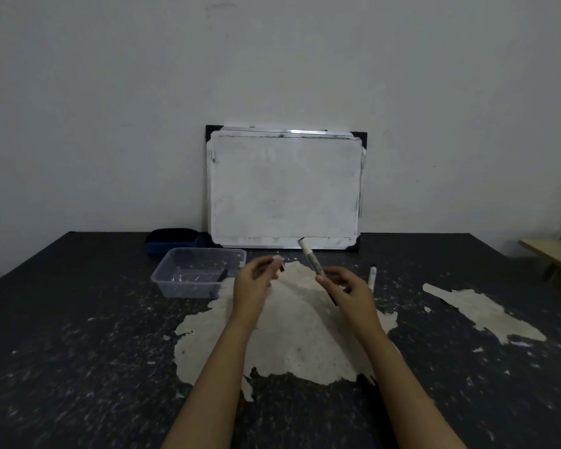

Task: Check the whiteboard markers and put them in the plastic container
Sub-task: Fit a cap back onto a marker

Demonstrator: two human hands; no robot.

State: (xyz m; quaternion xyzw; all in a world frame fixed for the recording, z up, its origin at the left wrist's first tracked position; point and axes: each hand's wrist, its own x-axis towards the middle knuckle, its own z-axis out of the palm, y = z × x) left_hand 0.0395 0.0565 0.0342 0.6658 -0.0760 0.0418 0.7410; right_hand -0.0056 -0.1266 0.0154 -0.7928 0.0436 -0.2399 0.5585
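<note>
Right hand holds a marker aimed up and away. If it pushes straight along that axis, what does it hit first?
Probably the whiteboard: the marker in the right hand points up and slightly left at the board's bottom edge. Nothing shows between them, though depth is unclear from one view.

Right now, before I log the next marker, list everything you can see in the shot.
whiteboard: one, white with black corners, leaning on the wall at the table's back edge
plastic container: one, clear, left of centre; a dark marker lies inside
eraser: one, dark blue, behind the container
marker on table: one, white, right of the hands
held marker: one, white, tilted up
table: one, black, worn pale patches
bench: one, pale wood, far right
left hand: pinching a small piece, cannot tell what
right hand: grip on held marker
</note>
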